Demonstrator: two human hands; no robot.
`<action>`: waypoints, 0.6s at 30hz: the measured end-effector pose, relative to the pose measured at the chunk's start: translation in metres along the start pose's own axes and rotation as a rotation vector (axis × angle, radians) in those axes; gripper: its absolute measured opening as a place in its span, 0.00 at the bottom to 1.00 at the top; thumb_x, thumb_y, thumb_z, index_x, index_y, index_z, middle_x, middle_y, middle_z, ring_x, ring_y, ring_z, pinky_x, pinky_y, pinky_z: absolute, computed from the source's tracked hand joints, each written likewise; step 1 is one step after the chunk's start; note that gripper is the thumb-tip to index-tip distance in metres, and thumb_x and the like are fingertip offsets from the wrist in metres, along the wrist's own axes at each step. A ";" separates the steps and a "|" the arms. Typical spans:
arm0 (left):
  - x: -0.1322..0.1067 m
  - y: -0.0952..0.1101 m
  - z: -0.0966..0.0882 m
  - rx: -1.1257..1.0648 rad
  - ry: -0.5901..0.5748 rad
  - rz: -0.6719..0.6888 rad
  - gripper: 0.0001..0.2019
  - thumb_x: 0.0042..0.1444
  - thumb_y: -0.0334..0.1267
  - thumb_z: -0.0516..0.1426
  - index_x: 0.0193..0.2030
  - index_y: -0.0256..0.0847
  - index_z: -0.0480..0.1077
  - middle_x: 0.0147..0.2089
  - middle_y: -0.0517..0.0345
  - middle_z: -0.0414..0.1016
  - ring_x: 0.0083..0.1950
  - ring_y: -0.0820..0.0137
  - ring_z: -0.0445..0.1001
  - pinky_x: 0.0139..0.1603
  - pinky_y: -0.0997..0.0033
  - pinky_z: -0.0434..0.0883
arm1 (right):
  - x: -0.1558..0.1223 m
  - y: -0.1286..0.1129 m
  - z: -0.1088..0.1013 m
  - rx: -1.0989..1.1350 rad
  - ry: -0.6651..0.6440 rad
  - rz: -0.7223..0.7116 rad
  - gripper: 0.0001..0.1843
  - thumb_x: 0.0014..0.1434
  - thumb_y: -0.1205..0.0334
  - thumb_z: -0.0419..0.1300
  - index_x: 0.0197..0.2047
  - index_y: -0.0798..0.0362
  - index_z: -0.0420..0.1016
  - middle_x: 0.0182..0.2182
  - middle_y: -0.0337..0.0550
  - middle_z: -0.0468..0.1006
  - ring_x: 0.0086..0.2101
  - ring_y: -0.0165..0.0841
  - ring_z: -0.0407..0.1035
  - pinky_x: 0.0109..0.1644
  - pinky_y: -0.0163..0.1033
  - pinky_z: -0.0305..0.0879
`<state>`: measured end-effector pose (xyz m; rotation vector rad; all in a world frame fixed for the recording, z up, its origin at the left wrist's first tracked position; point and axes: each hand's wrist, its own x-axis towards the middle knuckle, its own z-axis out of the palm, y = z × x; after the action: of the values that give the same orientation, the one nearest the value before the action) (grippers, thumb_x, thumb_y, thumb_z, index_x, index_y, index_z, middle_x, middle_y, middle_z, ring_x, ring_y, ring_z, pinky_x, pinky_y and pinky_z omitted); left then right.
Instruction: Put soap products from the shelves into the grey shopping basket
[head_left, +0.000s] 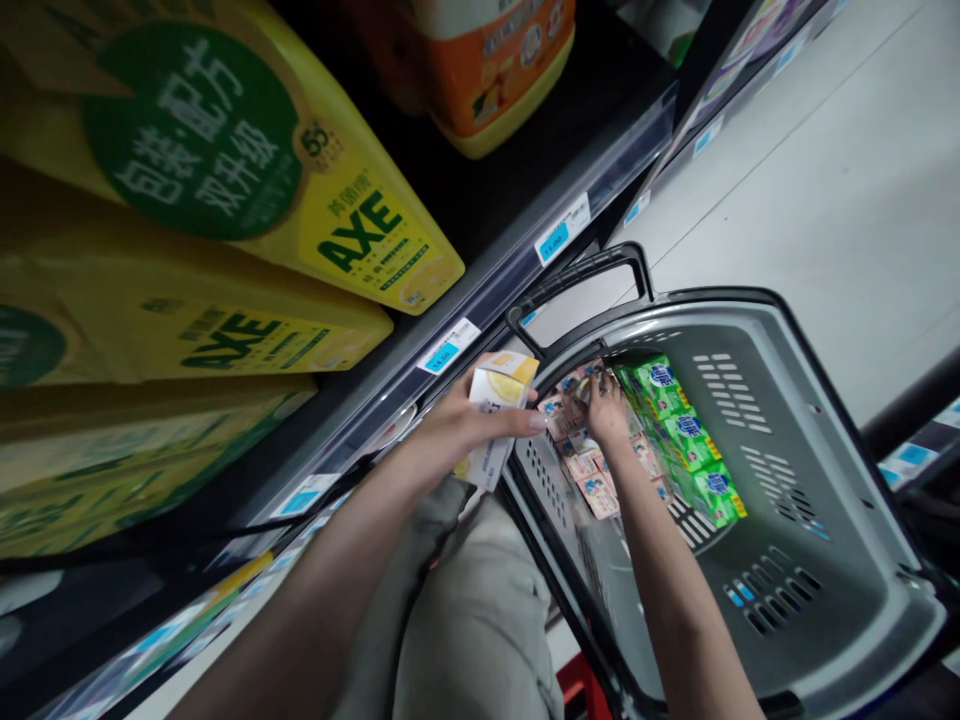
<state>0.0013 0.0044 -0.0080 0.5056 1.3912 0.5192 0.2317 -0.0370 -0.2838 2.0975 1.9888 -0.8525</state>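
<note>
My left hand (491, 415) is closed around a small white-and-yellow box (501, 390) with a lemon picture, held beside the basket's near rim. Down inside the grey shopping basket (795, 350) is my right hand (606, 408), its fingers bent down among pink printed boxes (596, 490). Something small and yellowish shows at those fingertips, too unclear to name. Several pink boxes lie packed together on the basket floor. Alongside them runs a row of green boxes (690, 435) with blue labels.
Large yellow AXE bottles (360, 235) stand on the shelf at the left, with an orange-labelled bottle (502, 75) farther back. Price tags (448, 347) line the shelf edge. The basket's black handle (581, 285) leans toward that shelf. Pale floor (840, 190) lies beyond.
</note>
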 end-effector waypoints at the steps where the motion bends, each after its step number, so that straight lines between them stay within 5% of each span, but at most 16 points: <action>1: 0.000 0.000 0.000 -0.001 -0.001 0.003 0.28 0.33 0.44 0.71 0.44 0.44 0.71 0.44 0.56 0.78 0.47 0.57 0.75 0.51 0.59 0.69 | -0.007 -0.004 -0.005 0.116 0.038 0.077 0.28 0.63 0.61 0.50 0.65 0.63 0.60 0.62 0.65 0.62 0.61 0.49 0.56 0.64 0.51 0.51; 5: 0.001 -0.001 0.000 0.016 -0.040 -0.006 0.26 0.34 0.46 0.71 0.40 0.43 0.69 0.41 0.57 0.76 0.44 0.60 0.75 0.47 0.61 0.69 | -0.052 -0.030 -0.036 0.779 0.115 0.291 0.22 0.63 0.53 0.49 0.50 0.60 0.71 0.43 0.57 0.77 0.43 0.42 0.71 0.52 0.48 0.66; 9: 0.000 -0.002 0.007 0.024 -0.144 0.018 0.27 0.35 0.45 0.72 0.42 0.43 0.67 0.40 0.59 0.75 0.43 0.64 0.74 0.45 0.64 0.69 | -0.115 -0.085 -0.088 1.391 0.142 0.059 0.28 0.59 0.39 0.55 0.53 0.52 0.67 0.43 0.50 0.75 0.40 0.39 0.72 0.49 0.49 0.71; 14: -0.001 -0.009 0.020 0.028 -0.166 0.065 0.29 0.38 0.46 0.71 0.45 0.43 0.65 0.40 0.60 0.73 0.42 0.66 0.73 0.44 0.66 0.69 | -0.161 -0.142 -0.134 1.402 0.122 -0.059 0.36 0.52 0.43 0.66 0.61 0.45 0.63 0.56 0.48 0.68 0.54 0.41 0.66 0.57 0.49 0.68; 18: 0.001 -0.020 0.020 0.151 -0.231 0.043 0.31 0.45 0.55 0.66 0.50 0.42 0.61 0.49 0.51 0.72 0.52 0.58 0.72 0.52 0.59 0.67 | -0.156 -0.138 -0.135 1.428 -0.020 -0.024 0.33 0.51 0.48 0.68 0.58 0.47 0.66 0.50 0.47 0.73 0.49 0.40 0.70 0.52 0.47 0.71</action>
<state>0.0220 -0.0113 -0.0195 0.6968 1.2050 0.3786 0.1465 -0.0948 -0.0578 2.4186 1.3893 -2.8284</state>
